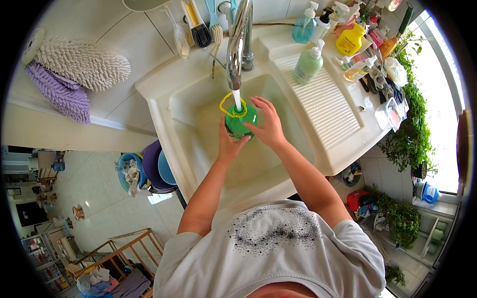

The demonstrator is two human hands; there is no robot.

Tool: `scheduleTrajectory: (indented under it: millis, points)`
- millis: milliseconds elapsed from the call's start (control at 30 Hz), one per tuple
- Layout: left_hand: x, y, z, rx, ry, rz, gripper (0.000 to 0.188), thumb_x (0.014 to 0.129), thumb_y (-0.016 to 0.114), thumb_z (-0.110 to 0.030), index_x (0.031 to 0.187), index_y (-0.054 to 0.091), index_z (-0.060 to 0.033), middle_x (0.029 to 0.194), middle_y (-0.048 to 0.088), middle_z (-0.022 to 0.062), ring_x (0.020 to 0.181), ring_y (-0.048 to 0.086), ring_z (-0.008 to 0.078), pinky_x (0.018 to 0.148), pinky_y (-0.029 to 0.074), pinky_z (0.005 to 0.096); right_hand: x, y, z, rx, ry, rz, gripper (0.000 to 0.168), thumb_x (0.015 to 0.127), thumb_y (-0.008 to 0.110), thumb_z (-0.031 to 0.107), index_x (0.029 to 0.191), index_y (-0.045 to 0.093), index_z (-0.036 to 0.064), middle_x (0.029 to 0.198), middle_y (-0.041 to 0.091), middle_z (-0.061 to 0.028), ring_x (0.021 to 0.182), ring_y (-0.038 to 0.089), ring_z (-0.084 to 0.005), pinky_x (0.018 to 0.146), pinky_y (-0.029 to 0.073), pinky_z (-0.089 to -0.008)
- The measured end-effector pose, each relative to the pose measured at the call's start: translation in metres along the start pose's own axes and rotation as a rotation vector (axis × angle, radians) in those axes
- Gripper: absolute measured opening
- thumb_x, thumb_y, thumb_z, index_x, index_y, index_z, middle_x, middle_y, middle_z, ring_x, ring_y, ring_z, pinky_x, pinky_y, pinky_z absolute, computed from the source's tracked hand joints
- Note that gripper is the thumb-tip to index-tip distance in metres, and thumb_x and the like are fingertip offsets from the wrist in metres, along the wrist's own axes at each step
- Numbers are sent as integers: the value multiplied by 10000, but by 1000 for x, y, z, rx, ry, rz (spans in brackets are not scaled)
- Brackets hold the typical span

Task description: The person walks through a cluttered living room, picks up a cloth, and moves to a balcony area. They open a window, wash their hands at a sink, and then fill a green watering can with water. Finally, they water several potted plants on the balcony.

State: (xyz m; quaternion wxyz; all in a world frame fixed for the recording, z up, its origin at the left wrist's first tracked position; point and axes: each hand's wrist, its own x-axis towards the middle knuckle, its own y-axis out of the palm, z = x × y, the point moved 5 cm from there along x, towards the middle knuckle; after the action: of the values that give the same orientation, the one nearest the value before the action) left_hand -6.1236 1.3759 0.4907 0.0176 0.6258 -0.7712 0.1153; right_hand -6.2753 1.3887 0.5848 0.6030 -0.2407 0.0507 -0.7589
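Note:
A green transparent plastic bottle (241,123) with a yellow carrying loop (226,105) is under the chrome faucet (234,63) in the utility sink (238,178). Water (237,100) runs from the spout into the bottle's mouth. My left hand (230,143) holds the bottle low on its near left side, thumb and fingers around it. My right hand (267,124) is at the bottle's right side, fingers spread and curved; whether its thumb touches the bottle cannot be told. The bottle's underside is hidden.
A ribbed washboard (324,108) forms the sink's right side, with a pale green pump bottle (308,65) on it. More bottles, among them a yellow one (349,40), crowd the back right corner. Brushes (199,29) hang behind the sink. Basins (152,165) stand at its left.

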Motion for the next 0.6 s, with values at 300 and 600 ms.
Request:
scheduleTrajectory:
  millis: [300,600]
  points:
    - [-16,-16,15,198,-158,32,895,664,748,-131,1363,193,-69,1358,294,133,1254,316,281,1003,309,410,-22,-22,-1,-121,16,30,281,702,647,4,975,603,58,1046,588,-85,967,567,-258,817,479,-362]
    - [-50,-58,43,171,-323,-133,109,796,621,-82,885,615,-19,810,629,54,718,587,109,653,472,247,-63,-42,-17,-162,16,62,136,780,575,8,897,631,48,864,634,-86,773,611,-232,616,490,-307]
